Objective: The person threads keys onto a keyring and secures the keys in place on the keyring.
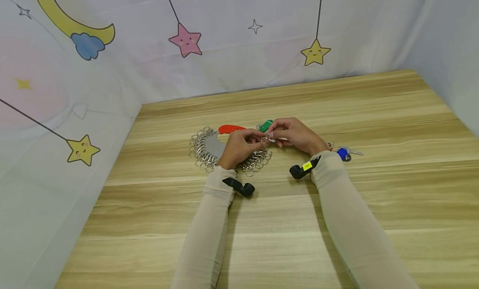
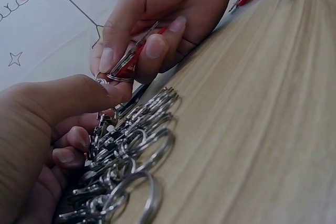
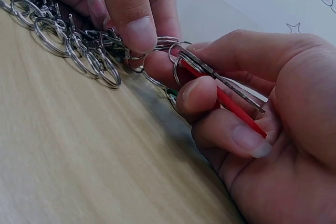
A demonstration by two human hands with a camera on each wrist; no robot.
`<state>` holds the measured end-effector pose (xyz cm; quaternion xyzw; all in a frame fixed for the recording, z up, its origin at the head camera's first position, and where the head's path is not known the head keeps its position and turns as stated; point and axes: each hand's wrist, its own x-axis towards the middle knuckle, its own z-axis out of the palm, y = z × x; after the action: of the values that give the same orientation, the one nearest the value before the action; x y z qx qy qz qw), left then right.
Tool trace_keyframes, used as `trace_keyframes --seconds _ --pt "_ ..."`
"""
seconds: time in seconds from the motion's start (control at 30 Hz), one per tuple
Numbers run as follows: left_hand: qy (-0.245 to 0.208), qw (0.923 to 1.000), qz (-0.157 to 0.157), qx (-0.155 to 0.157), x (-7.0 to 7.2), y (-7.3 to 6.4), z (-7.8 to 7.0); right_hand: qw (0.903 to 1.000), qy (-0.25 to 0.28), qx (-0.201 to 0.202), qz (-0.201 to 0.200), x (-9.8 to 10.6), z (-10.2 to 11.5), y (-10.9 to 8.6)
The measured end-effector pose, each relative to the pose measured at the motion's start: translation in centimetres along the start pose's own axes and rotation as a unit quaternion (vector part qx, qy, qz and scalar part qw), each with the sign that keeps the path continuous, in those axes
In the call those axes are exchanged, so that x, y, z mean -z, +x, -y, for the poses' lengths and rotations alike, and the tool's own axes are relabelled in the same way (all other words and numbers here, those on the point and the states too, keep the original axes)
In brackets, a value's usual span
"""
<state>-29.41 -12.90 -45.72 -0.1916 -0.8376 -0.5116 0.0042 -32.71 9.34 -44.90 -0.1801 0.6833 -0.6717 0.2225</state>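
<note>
My left hand (image 1: 239,148) pinches a metal split ring (image 3: 167,40) between thumb and forefinger. Opposite it, fingertips almost meeting, my right hand (image 1: 298,135) holds a metal key (image 3: 227,85) and a flat red tag (image 3: 241,113), both on a small ring. Beneath my left hand lies a rounded grey plate (image 1: 213,147) with a red handle (image 1: 228,129), its edge lined with several clips and rings (image 3: 100,61). Part of that plate is hidden by the hand. A green key tag (image 1: 266,125) lies just beyond my fingertips.
Right of my right wrist lie a blue key tag (image 1: 342,153) with a key (image 1: 354,151) and a small red item (image 1: 330,146). The wood-grain table (image 1: 277,239) ends at a printed white curtain (image 1: 232,68) behind and at the sides.
</note>
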Motion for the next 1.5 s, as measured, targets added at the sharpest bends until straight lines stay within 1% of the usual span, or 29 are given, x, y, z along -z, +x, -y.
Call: trace_keyframes --seconds 0.47,0.83,1.0,1.5 --pt "-0.004 1.0000 0.000 0.001 0.01 -0.01 -0.09 1.0000 0.001 0.005 0.003 -0.04 0.00 -0.06" --pt "-0.005 0.9999 0.002 0.012 -0.04 0.01 -0.05 0.9999 -0.006 0.010 0.003 0.09 -0.03 -0.13" --pt "-0.011 0.9998 -0.001 0.015 -0.02 -0.06 -0.14 0.9998 -0.005 0.014 0.011 0.09 0.02 -0.12" --pt "-0.005 0.9999 -0.001 0.013 0.03 -0.08 -0.10 0.9998 -0.005 0.018 0.011 0.10 -0.17 -0.02"
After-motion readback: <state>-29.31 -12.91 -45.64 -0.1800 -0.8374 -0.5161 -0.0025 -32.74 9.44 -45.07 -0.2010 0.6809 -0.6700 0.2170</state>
